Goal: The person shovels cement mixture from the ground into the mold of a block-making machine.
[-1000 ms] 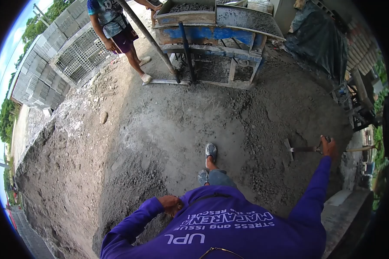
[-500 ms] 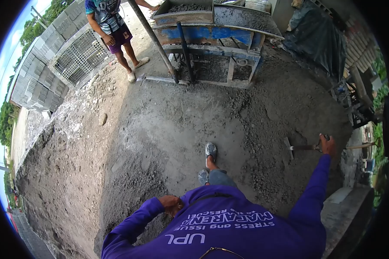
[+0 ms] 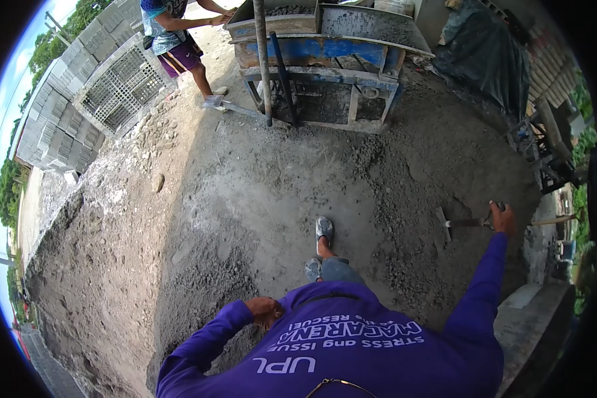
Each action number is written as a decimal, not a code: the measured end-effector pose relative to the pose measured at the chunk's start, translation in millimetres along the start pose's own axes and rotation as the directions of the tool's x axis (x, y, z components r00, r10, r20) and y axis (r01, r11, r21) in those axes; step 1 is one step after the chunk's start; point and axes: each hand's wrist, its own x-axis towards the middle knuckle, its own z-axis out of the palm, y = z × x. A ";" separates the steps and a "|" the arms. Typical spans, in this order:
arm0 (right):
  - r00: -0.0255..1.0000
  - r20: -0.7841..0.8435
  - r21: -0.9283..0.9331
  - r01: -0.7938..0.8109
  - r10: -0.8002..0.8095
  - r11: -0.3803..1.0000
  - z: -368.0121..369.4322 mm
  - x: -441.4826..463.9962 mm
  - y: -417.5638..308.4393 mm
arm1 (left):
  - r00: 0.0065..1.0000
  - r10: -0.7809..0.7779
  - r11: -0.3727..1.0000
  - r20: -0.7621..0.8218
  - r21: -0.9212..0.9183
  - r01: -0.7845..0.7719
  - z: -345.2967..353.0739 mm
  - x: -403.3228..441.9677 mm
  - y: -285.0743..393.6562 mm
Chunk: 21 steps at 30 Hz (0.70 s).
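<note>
My right hand (image 3: pixel 503 217) is closed round the grip of a shovel (image 3: pixel 469 223), out to the right. Seen steeply from above, the shovel's shaft looks short, and its pale-edged blade end is down at the grey sandy mix (image 3: pixel 404 252). My left hand (image 3: pixel 264 310) rests against my purple shirt (image 3: pixel 351 338) at the waist. Its fingers look curled in, but their tips are hidden, so anything in them cannot be made out. My shoes (image 3: pixel 324 227) stand on the grey ground between the two hands.
A blue-framed block-making machine (image 3: pixel 318 50) with trays of grey mix stands ahead. A co-worker (image 3: pixel 172 40) is at its left side, hands on the tray edge. Concrete blocks (image 3: pixel 60 129) are stacked at left. A dark tarp (image 3: pixel 481 60) hangs at right.
The co-worker has turned toward the machine, bringing both hands to the tray and a foot onto the low bar. The machine's long lever has swung more upright. My hands have barely moved.
</note>
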 end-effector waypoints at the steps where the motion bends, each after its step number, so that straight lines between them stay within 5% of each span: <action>1: 1.000 0.000 0.013 -0.004 0.004 1.000 -0.1 -0.9 -0.5 | 1.000 0.006 1.000 -0.007 -0.002 -0.006 3.7 1.5 -5.8; 21: 1.000 -0.001 0.010 -0.003 0.003 1.000 -1.5 -0.8 -2.2 | 1.000 -0.015 1.000 0.024 -0.015 0.015 -3.3 0.5 4.3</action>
